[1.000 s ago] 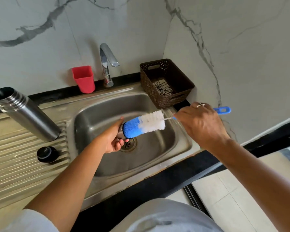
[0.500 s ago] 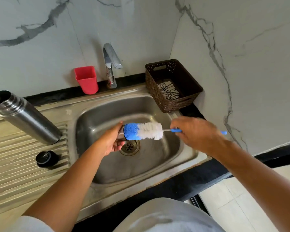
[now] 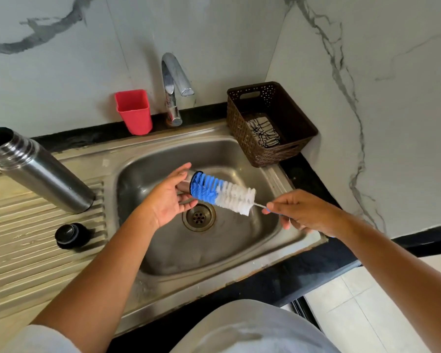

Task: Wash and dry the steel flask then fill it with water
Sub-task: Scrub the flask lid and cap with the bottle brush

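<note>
My left hand [image 3: 167,202] grips the steel cup [image 3: 184,186] and my right hand [image 3: 306,212] pinches the brush [image 3: 229,197] handle; I should twist the brush slowly, deep inside; the flask [image 3: 43,174] stands open on the surface [image 3: 23,263], left.

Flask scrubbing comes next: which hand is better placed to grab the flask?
Probably left: the left hand sits nearer the flask, though it must drop the steel cup; the right hand holds the brush.

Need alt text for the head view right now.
Over the sink, the left hand holds a steel cup while the right hand pinches a brush whose blue tip sits at the cup's mouth. The open flask and a black stopper stand on the drainboard, left.
</note>
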